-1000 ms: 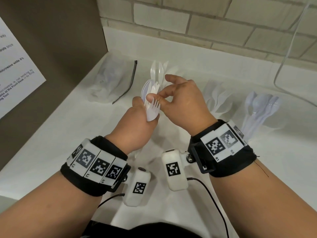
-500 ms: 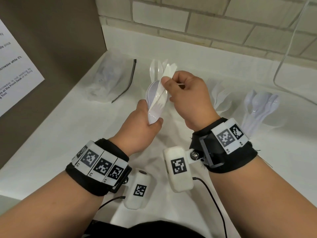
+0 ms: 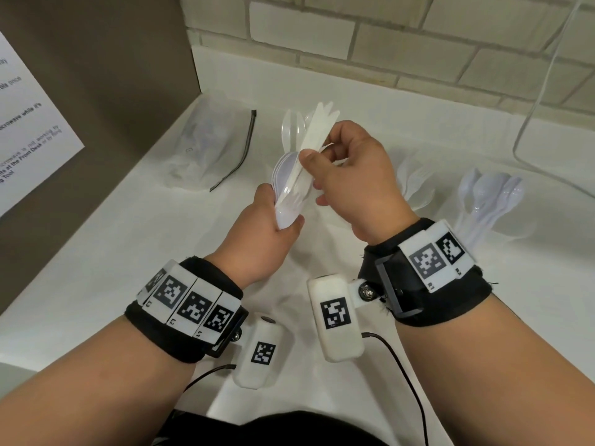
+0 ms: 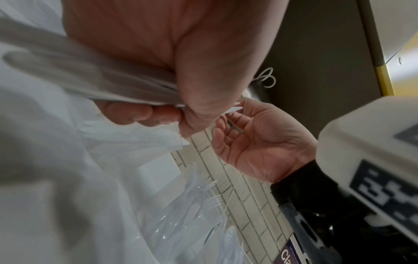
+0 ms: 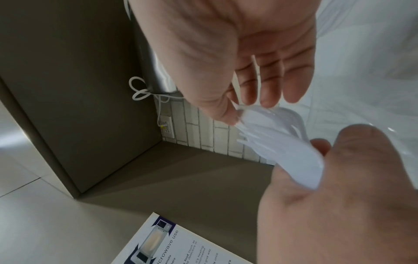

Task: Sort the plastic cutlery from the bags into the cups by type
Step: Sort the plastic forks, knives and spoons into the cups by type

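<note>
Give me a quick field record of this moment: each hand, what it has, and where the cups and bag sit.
left hand: grips a bunch of white plastic cutlery, spoons and a fork showing
right hand: pinches a white plastic knife, angled up out of the bunch
clear cup of white spoons: counter, far right
clear cup of forks: behind right hand
clear zip bag: counter, back left

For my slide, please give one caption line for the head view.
Left hand grips a bundle of white plastic cutlery while right hand pinches one piece.
</note>
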{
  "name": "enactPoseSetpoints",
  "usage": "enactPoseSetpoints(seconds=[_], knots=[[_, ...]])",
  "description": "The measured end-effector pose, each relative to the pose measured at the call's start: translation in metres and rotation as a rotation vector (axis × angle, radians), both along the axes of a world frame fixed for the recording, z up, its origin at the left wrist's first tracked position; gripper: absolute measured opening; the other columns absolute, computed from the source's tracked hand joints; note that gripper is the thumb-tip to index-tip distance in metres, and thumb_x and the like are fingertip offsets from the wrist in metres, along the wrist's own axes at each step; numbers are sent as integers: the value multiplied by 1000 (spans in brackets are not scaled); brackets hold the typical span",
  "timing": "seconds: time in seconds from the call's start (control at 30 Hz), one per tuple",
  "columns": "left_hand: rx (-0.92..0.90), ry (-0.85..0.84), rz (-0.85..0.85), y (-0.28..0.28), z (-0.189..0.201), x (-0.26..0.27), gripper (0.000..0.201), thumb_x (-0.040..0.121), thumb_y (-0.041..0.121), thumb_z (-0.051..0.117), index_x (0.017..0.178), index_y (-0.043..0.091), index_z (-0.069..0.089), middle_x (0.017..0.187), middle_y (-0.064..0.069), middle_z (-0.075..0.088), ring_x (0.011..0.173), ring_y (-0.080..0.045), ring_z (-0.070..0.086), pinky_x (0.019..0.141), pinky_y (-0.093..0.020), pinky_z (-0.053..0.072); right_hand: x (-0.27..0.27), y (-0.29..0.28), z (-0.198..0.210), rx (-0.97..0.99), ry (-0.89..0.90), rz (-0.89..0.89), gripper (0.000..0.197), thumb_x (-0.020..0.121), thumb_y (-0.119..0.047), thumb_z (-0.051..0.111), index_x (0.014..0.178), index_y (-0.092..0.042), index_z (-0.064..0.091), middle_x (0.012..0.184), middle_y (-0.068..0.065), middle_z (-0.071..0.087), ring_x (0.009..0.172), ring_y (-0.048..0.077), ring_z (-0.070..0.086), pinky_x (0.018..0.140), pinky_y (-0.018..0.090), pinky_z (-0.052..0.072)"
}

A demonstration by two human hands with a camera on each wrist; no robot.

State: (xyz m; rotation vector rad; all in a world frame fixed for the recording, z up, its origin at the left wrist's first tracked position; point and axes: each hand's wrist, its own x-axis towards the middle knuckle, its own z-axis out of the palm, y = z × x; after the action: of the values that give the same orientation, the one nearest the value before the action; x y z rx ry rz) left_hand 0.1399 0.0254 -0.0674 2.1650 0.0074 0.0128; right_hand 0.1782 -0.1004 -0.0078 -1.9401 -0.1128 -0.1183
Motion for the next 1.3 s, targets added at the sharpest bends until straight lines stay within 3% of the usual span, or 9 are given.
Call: enactPoseSetpoints(seconds=[0.17,0.4,0.5,0.63,0.73,0.9,1.0,1.17,1.3], knots=[[23,-24,-39,-1,2,-2,24,93,27,52,107,12,40,79,3,54,65,-10,53,48,-13,38,2,1,2,82,68,-19,26,89,-26,64,89,-1,59,71,2,53,59,12,49,54,26,42],[53,9,-60,5,-1,-6,17,94,27,52,98,18,38,69,0,52,54,-10,47,47,-13,37,14,-8,27,214,3,-44,12,98,-20,50,88,-15,53,85,13,71,45,9,52,47,27,42],[60,36,-30,11,-2,-8,26,95,26,51,79,24,31,63,3,43,49,-9,39,43,-12,34,20,-14,45,296,-177,-93,7,99,-17,47,94,-14,51,82,10,69,47,11,54,48,27,47],[11,72,72,21,0,-5,19,95,29,51,97,14,38,71,2,47,56,-12,46,44,-13,35,35,-17,49,243,-434,-197,12,97,-17,46,87,-23,46,77,5,65,50,12,58,51,32,53],[-35,94,82,23,2,-5,23,94,31,52,108,16,41,82,0,54,65,-15,53,58,-28,45,45,-9,26,79,-352,-197,9,95,-20,50,87,-20,47,74,2,65,52,14,60,56,43,56],[-69,111,79,21,4,-4,25,93,32,53,109,15,43,84,-3,56,64,-19,53,61,-36,49,57,1,-6,-112,-87,-120,29,93,-25,55,72,-16,39,82,22,67,57,19,66,61,44,57],[-69,111,76,19,5,-3,26,93,32,53,108,13,43,81,-2,55,63,-20,52,59,-35,48,58,2,-10,-171,14,-52,25,91,-26,61,74,-17,45,84,16,70,65,17,71,71,44,59],[-55,118,67,16,6,-2,26,94,31,52,107,13,42,79,-1,53,61,-18,50,54,-26,44,57,-5,-10,-182,-28,-105,36,87,-25,62,119,-8,60,110,8,68,94,26,69,87,44,55],[1,128,47,11,8,1,25,95,32,50,105,12,40,75,0,49,59,-14,47,46,-19,37,42,-6,-1,-160,-169,-39,4,86,-25,66,89,-24,69,93,-9,64,66,-5,56,71,21,48]])
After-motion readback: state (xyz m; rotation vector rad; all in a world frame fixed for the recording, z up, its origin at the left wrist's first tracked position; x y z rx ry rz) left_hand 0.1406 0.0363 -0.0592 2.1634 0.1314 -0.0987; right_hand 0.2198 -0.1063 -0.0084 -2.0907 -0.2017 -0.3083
